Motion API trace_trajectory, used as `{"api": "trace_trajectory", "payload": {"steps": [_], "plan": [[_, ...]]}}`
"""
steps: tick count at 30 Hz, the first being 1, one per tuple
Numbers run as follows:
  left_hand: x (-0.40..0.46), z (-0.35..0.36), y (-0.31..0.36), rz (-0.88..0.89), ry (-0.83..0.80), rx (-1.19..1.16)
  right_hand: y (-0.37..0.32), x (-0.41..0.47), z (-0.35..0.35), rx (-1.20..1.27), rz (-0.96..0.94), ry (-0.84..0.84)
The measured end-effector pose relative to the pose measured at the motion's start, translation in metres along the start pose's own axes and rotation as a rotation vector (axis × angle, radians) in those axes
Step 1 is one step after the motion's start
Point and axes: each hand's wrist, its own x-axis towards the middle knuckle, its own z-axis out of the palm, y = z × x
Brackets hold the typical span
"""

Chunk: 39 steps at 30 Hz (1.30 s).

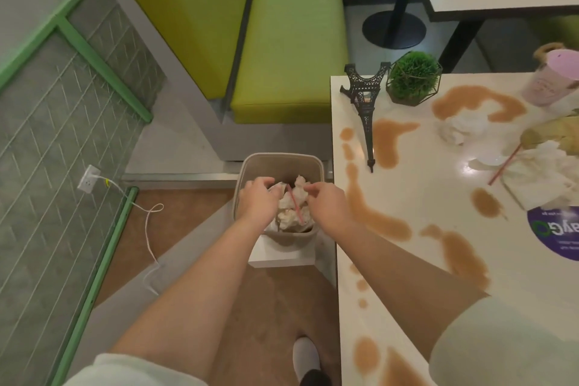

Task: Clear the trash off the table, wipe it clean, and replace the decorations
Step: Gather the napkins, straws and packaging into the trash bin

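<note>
Left hand and right hand, fingers curled, apparently gripping crumpled napkins over the bin beneath them.

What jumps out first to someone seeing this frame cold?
Both hands, left hand and right hand, are over a beige trash bin on the floor beside the table, on crumpled napkins and a pink straw. Next, the brown spill in puddles across the white table. A toppled Eiffel Tower model lies at its far corner, beside a small green plant.
</note>
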Motion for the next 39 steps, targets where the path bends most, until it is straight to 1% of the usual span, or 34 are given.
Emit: {"api": "trace_trajectory", "payload": {"steps": [5,13,17,22,27,29,31,33,36,39], "plan": [[-0.009,0.008,0.032,0.083,-0.029,-0.026,0.006,-0.005,-0.032,0.082,-0.002,0.127],[-0.029,0.048,0.109,0.199,-0.122,-0.011,0.037,-0.005,-0.126,0.193,0.051,0.317],[-0.04,0.073,0.153,0.254,-0.161,0.024,0.066,-0.003,-0.175,0.196,0.095,0.372],[-0.046,0.106,0.194,0.305,-0.194,0.056,0.104,0.008,-0.219,0.156,0.109,0.418],[-0.047,0.14,0.23,0.33,-0.207,0.048,0.146,0.023,-0.26,-0.038,0.122,0.442],[-0.045,0.153,0.241,0.346,-0.198,0.057,0.162,0.028,-0.274,-0.228,0.108,0.456],[-0.046,0.165,0.248,0.348,-0.204,0.051,0.179,0.034,-0.284,-0.497,0.034,0.42],[-0.045,0.177,0.252,0.343,-0.214,0.038,0.194,0.039,-0.292,-0.672,-0.058,0.377],[-0.042,0.187,0.256,0.339,-0.21,0.048,0.209,0.045,-0.297,-0.824,-0.19,0.33],[-0.038,0.195,0.259,0.347,-0.204,0.05,0.216,0.05,-0.299,-0.903,-0.288,0.32]]}}
